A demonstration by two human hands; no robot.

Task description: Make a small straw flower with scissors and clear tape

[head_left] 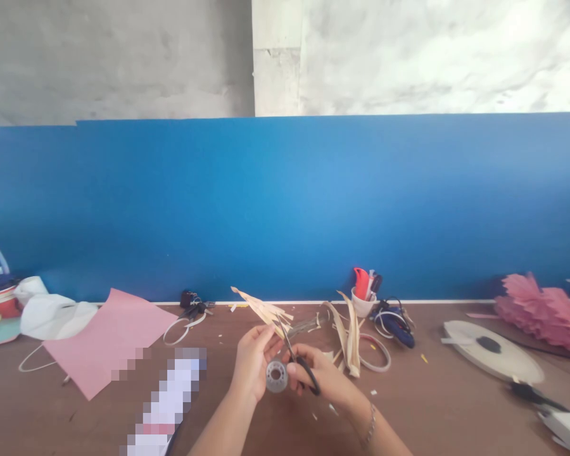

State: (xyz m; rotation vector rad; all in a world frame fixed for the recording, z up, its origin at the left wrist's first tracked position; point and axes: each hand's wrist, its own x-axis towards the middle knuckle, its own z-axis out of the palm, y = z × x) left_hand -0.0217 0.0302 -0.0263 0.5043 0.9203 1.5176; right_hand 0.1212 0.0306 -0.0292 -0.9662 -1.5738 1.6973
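Pinched in my left hand [254, 358] is a bundle of pale, dry husk-like strips [263, 309] that fans out up and to the left. My right hand [320, 375] holds black-handled scissors [308, 373], with their blades pointing up and left at the strips. A clear tape roll [276, 377] shows between the two hands, below the blades; which hand supports it I cannot tell. More dry husk pieces [353, 339] lie on the table just right of my hands.
Pink paper [111, 342] and a white cap-like item [59, 316] lie left. Behind the husks stands a white cup [361, 304] with pens. An oval white object [494, 351], pink pleated paper [546, 313] and a plug [527, 391] are right. A blue partition [285, 209] borders the brown table [228, 418].
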